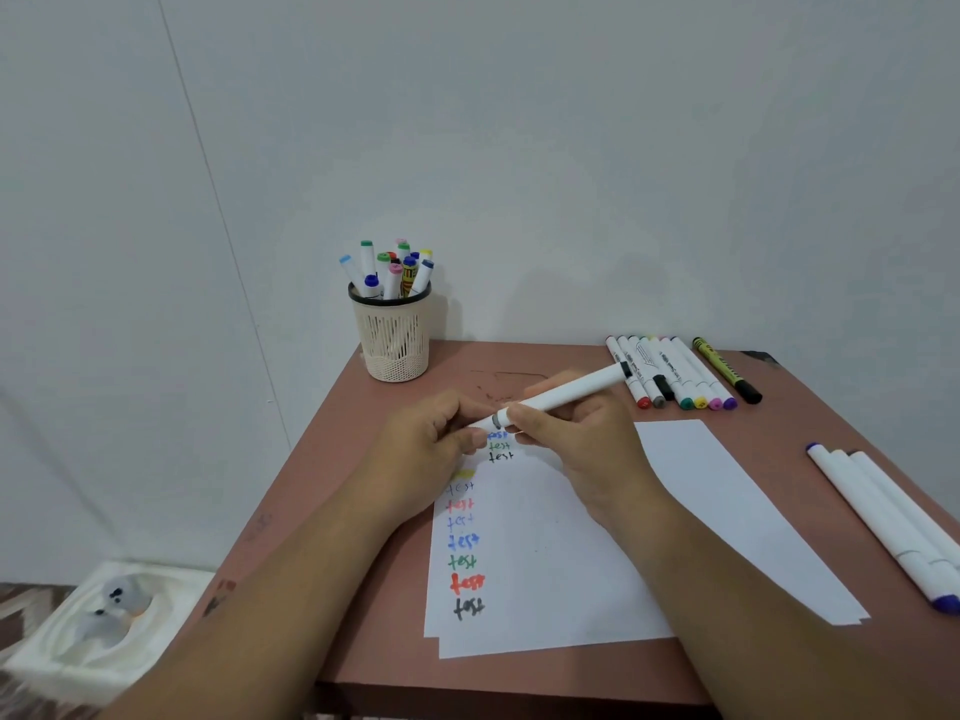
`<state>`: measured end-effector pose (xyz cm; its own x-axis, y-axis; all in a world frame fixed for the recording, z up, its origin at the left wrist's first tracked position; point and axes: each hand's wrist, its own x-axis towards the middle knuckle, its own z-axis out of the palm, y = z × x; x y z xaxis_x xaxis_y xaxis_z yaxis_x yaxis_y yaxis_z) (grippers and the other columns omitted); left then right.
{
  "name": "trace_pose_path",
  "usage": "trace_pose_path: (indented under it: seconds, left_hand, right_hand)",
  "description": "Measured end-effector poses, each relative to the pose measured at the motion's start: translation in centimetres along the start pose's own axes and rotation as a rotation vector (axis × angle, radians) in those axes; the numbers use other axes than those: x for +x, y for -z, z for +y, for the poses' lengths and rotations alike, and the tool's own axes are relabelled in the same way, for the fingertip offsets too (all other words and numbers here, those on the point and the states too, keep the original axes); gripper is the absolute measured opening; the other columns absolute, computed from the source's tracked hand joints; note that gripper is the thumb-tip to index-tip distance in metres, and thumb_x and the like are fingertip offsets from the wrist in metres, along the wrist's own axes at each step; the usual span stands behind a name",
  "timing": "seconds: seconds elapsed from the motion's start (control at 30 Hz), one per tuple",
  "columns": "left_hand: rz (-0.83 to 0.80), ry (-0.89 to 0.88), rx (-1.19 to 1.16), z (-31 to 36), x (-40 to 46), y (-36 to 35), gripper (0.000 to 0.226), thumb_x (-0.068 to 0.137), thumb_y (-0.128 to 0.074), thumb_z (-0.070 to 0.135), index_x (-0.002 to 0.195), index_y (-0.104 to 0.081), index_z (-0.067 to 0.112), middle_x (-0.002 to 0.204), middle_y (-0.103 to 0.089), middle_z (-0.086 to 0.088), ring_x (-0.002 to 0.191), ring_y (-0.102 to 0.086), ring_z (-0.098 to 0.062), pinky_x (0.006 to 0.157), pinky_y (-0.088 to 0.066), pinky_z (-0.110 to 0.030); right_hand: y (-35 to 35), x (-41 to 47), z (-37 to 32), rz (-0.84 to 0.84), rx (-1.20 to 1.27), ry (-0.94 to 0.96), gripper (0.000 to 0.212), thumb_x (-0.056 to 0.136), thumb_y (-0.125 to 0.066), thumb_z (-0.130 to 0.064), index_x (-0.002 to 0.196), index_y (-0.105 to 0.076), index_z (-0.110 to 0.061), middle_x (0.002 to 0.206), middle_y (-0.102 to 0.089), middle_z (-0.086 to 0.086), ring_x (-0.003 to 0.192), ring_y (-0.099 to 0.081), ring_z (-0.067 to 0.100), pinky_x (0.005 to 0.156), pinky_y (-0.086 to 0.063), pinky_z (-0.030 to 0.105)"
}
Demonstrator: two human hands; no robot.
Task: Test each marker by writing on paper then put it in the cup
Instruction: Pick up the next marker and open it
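Both hands met over the paper: right hand gripped the marker, left hand pinched its near-left cap end.

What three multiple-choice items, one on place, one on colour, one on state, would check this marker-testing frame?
1. Where does the cup stand?
A. far left corner of the table
B. on the paper
C. near right corner

2. What colour is the lowest "test" on the paper?
A. red
B. black
C. yellow

3. What are the hands doing?
A. both resting flat
B. both on one white marker
C. lifting the cup

Key: 1 A, the cup sits by the wall at far left. 2 B, the bottom word is black. 3 B, the right hand grips the barrel and the left hand pinches its near end.
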<state>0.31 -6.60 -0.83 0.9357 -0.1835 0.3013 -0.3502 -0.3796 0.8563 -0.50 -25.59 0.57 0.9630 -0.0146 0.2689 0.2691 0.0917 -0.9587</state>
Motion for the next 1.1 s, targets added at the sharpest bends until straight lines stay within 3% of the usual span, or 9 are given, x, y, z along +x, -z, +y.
trace_pose_path:
  seconds: [0.23, 0.4, 0.47, 0.63, 0.73, 0.87, 0.97, 1.03, 1.1]
  left_hand:
    - [-0.004, -0.002, -0.002, -0.8, 0.1, 0.0, 0.037, 0.096, -0.063, 0.004, 0.083, -0.072, 0.037, 0.085, -0.074, 0.003, 0.078, -0.071, -0.015, 0.076, -0.059, -0.033]
    - [-0.063, 0.028, 0.009, -0.9, 0.6, -0.3, 0.026, 0.099, -0.062, 0.023, 0.103, -0.067, 0.048, 0.098, -0.074, 0.013, 0.088, -0.072, -0.010, 0.086, -0.059, -0.041]
    - [-0.059, 0.075, -0.059, -0.9, 0.8, -0.2, 0.031, 0.100, -0.060, 0.021, 0.110, -0.064, 0.049, 0.103, -0.073, 0.014, 0.091, -0.074, -0.011, 0.091, -0.058, -0.044]
    - [-0.011, 0.132, -0.206, -0.8, 0.6, -0.2, 0.026, 0.099, -0.060, 0.011, 0.111, -0.067, 0.033, 0.098, -0.074, 0.007, 0.089, -0.075, -0.018, 0.094, -0.057, -0.048]
    - [0.019, 0.147, -0.234, -0.8, 0.7, 0.0, 0.016, 0.096, -0.066, 0.019, 0.105, -0.071, 0.032, 0.095, -0.075, 0.007, 0.090, -0.074, -0.021, 0.094, -0.057, -0.050]
    - [-0.002, 0.174, -0.198, -0.7, 0.8, 0.1, 0.010, 0.086, -0.070, 0.041, 0.095, -0.073, 0.040, 0.095, -0.075, 0.011, 0.091, -0.072, -0.015, 0.091, -0.058, -0.046]
    - [0.005, 0.142, -0.126, -0.8, 0.7, -0.1, 0.007, 0.088, -0.068, 0.043, 0.092, -0.073, 0.039, 0.092, -0.074, 0.013, 0.090, -0.070, -0.009, 0.083, -0.058, -0.037]
    - [0.069, 0.105, -0.184, -0.6, 0.5, 0.0, 0.013, 0.086, -0.067, 0.045, 0.092, -0.072, 0.036, 0.091, -0.074, 0.011, 0.088, -0.068, -0.008, 0.085, -0.058, -0.038]
    - [0.187, 0.053, -0.240, -0.1, 0.3, 0.3, 0.015, 0.090, -0.067, 0.043, 0.103, -0.069, 0.036, 0.102, -0.072, 0.016, 0.097, -0.066, -0.001, 0.089, -0.054, -0.031]
  right_hand:
    - [0.0, 0.1, 0.5, -0.101, -0.057, -0.053, 0.018, 0.081, -0.081, 0.006, 0.093, -0.069, 0.000, 0.089, -0.079, 0.014, 0.079, -0.073, 0.028, 0.072, -0.061, 0.038]
    - [0.3, 0.3, -0.1, 0.002, 0.009, -0.051, 0.014, 0.083, -0.078, 0.008, 0.088, -0.071, -0.004, 0.088, -0.076, 0.017, 0.086, -0.073, 0.026, 0.079, -0.060, 0.033]
    - [0.7, 0.5, -0.5, 0.080, 0.108, -0.051, 0.014, 0.088, -0.073, 0.008, 0.089, -0.068, -0.005, 0.085, -0.070, 0.013, 0.089, -0.071, 0.025, 0.082, -0.059, 0.033]
    - [0.8, -0.4, -2.6, 0.183, 0.312, -0.001, 0.013, 0.100, -0.054, 0.005, 0.094, -0.064, -0.001, 0.091, -0.064, 0.011, 0.093, -0.071, 0.021, 0.088, -0.063, 0.037]
    - [-0.2, -0.3, -5.4, 0.225, 0.214, 0.034, 0.007, 0.101, -0.061, -0.003, 0.103, -0.066, -0.008, 0.090, -0.069, 0.006, 0.093, -0.073, 0.021, 0.094, -0.061, 0.041]
    - [-2.5, 0.9, -10.3, 0.199, 0.123, 0.188, 0.046, 0.094, -0.069, 0.003, 0.122, -0.047, -0.027, 0.093, -0.077, 0.008, 0.091, -0.078, 0.019, 0.082, -0.063, 0.032]
    - [-3.8, 2.1, -11.8, 0.192, -0.059, 0.294, 0.065, 0.092, -0.072, 0.002, 0.132, -0.032, -0.032, 0.103, -0.077, 0.003, 0.084, -0.079, 0.017, 0.082, -0.062, 0.031]
    - [-4.7, 3.1, -11.9, 0.177, -0.151, 0.342, 0.075, 0.091, -0.072, 0.001, 0.138, -0.024, -0.033, 0.107, -0.074, 0.001, 0.077, -0.078, 0.016, 0.080, -0.062, 0.028]
    - [-5.9, 4.9, -11.5, 0.159, -0.216, 0.374, 0.073, 0.092, -0.072, -0.001, 0.137, -0.024, -0.032, 0.106, -0.073, 0.000, 0.071, -0.077, 0.016, 0.076, -0.063, 0.029]
